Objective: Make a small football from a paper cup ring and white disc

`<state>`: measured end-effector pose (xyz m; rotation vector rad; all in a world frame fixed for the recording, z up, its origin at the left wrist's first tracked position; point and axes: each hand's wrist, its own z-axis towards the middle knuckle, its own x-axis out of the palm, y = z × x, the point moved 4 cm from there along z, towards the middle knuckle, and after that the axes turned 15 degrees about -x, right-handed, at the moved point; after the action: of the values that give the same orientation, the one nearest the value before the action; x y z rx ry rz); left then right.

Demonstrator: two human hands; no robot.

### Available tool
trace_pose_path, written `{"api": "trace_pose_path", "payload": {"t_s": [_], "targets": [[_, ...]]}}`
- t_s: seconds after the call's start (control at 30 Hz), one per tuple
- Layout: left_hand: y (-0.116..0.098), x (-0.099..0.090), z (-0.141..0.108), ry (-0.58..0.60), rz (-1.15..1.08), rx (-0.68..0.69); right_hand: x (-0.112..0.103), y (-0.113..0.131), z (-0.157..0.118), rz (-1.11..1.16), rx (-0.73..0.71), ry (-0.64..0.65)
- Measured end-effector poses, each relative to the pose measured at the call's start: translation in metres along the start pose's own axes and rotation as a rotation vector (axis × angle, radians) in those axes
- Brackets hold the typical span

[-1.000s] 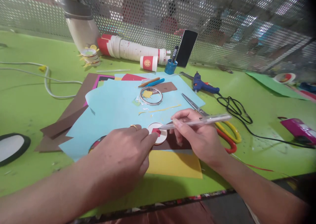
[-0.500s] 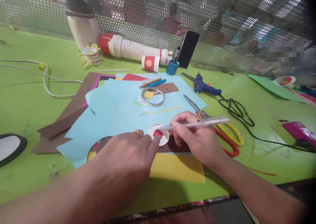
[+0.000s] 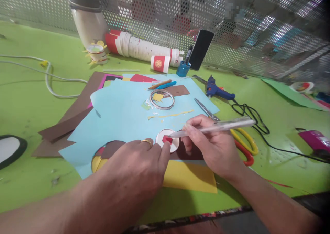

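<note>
A small white disc (image 3: 160, 135), round like the base of a paper cup, lies in front of me with a red paper piece (image 3: 166, 138) on it. My left hand (image 3: 139, 165) is closed at the disc's near edge, a fingertip pressing down the red piece; its thumb is hidden. My right hand (image 3: 208, 141) is closed around a clear pen (image 3: 219, 125), whose tip points left and touches or almost touches the red piece. Under the disc are light blue paper (image 3: 123, 106), brown paper and a yellow sheet (image 3: 190, 177). Scissors (image 3: 206, 110) lie beyond my right hand, handles partly covered.
A cut paper ring (image 3: 162, 99), pencils (image 3: 160, 85) and scraps lie on the blue paper. Behind stand stacked paper cups (image 3: 144, 48), a blue pen holder (image 3: 183, 68) and a phone (image 3: 202, 50). A glue gun (image 3: 219, 91) with a black cord lies to the right.
The pen has shifted slightly over the red piece, its back end swinging up and right. Both hands stay at the disc. The whole view has moved a little.
</note>
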<state>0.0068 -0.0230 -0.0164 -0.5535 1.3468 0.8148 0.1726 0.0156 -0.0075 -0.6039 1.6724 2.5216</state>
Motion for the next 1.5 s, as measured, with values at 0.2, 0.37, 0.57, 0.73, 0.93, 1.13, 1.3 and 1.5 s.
{"api": "trace_pose_path", "payload": {"t_s": [0.2,0.37,0.57,0.73,0.93,1.13,1.3,1.5], "targets": [[-0.002,-0.001,-0.001,0.023,0.011,-0.012,0.004,0.004,0.002,0.028,0.015,0.086],[-0.003,0.001,0.0,0.081,0.019,-0.006,0.007,0.007,0.006,0.025,0.0,0.118],[-0.003,-0.002,0.006,0.074,0.006,0.016,0.007,0.012,0.011,-0.09,-0.046,0.108],[-0.004,-0.003,0.008,0.077,0.034,0.015,0.007,0.011,0.013,-0.105,-0.043,0.082],[-0.004,-0.005,0.01,0.084,0.023,0.008,0.008,0.012,0.011,-0.107,-0.051,0.093],[-0.004,-0.006,0.012,0.143,0.041,0.006,0.007,0.01,0.011,-0.122,-0.049,0.095],[-0.003,-0.001,0.007,0.127,0.02,-0.003,0.007,0.009,0.01,-0.121,-0.048,0.098],[-0.003,0.001,0.006,0.134,0.036,-0.019,0.007,0.008,0.01,-0.098,-0.045,0.1]]}}
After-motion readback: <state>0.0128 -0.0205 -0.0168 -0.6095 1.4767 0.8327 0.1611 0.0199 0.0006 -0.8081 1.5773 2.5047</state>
